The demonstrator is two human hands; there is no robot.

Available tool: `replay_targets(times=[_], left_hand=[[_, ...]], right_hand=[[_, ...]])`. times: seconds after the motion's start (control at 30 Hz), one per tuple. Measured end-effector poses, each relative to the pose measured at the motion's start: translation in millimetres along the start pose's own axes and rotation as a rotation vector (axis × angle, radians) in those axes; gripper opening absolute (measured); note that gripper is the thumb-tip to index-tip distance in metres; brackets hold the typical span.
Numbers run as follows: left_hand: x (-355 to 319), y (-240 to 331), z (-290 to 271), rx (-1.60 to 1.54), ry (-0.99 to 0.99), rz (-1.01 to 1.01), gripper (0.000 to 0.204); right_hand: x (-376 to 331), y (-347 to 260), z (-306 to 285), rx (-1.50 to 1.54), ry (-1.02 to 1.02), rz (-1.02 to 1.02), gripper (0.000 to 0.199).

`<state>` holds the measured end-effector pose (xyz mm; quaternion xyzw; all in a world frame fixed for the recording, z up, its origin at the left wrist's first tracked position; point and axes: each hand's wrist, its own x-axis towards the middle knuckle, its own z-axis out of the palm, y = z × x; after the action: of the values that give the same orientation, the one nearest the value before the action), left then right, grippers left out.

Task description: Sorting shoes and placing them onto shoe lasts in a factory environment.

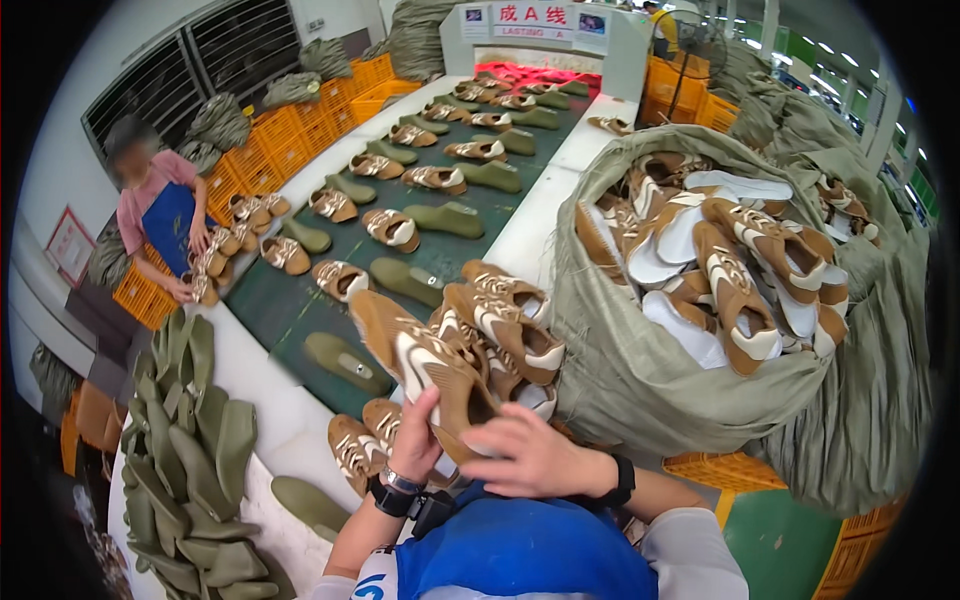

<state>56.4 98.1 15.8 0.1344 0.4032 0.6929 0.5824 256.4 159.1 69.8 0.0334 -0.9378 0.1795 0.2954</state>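
My left hand (415, 435) is closed round the side of a brown and white sneaker (405, 345), lifted with its toe pointing away and its sole partly showing. My right hand (525, 452) is at the sneaker's heel, fingers stretched out and somewhat blurred; whether they touch it I cannot tell. Just beyond lies a pile of similar sneakers (510, 325) at the belt's near right corner. Two more brown sneakers (352, 452) rest to the left of my left wrist. A green shoe last (308, 503) lies on the white table beside my left forearm.
A green conveyor belt (290, 345) carries sneakers and lasts toward a red-lit machine opening (540, 80). At left is a heap of green lasts (195, 470). A big cloth sack (610, 350) full of sneakers stands at right. Across the belt, a person in a blue apron (165, 225) handles sneakers.
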Motion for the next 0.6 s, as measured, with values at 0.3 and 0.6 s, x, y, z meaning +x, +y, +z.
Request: replay_targets(times=[0.3,0.6], left_hand=[[-49.3,42.3,-90.3,-0.281,0.109,0.221,0.049],[-9.7,27.2,-122.1,0.015,0.137,-0.131,0.048]], right_hand=[[8.0,82.7,101.1,0.206,0.089,0.581,0.035],[49.0,109.1,114.9,-0.109,-0.195,0.837,0.034]])
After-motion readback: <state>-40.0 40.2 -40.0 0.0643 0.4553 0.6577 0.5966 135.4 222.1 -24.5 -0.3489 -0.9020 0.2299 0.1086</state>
